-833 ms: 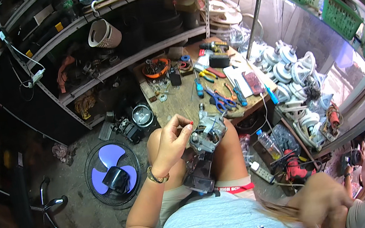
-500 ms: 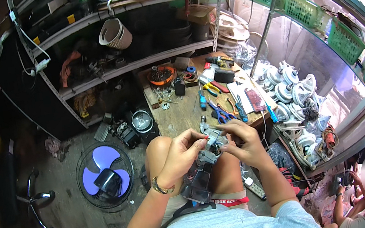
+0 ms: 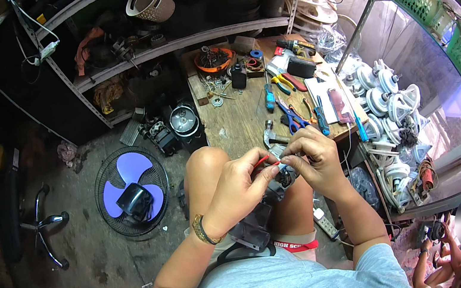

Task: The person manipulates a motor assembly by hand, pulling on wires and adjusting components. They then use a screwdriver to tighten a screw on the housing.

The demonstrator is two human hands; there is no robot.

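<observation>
Between the thumb and fingers of my left hand (image 3: 241, 179) is a thin red wire (image 3: 266, 160), its end pointing toward my other hand. My right hand (image 3: 318, 157) is closed in a pinch close to that end, fingertips nearly meeting the left ones. What the right fingers hold is too small to make out. Below both hands a grey and black fan motor unit (image 3: 275, 190) rests on my lap, partly covered by them. Its dark housing (image 3: 250, 232) lies against my shirt. Just beyond my fingers, a hammer (image 3: 269, 135) lies at the bench's near edge.
On the wooden bench (image 3: 227, 123) lie blue-handled pliers (image 3: 292, 117), screwdrivers, a drill (image 3: 296, 47) and an orange bowl (image 3: 214, 60) of parts. White fan parts (image 3: 386, 101) are heaped at right. A purple-bladed fan (image 3: 132, 189) sits on the floor at left. Another person (image 3: 440, 252) sits lower right.
My right hand's fingers have come together into a pinch and moved closer to the left fingertips. More of the red wire shows. The whole view has shifted, showing the hammer more fully.
</observation>
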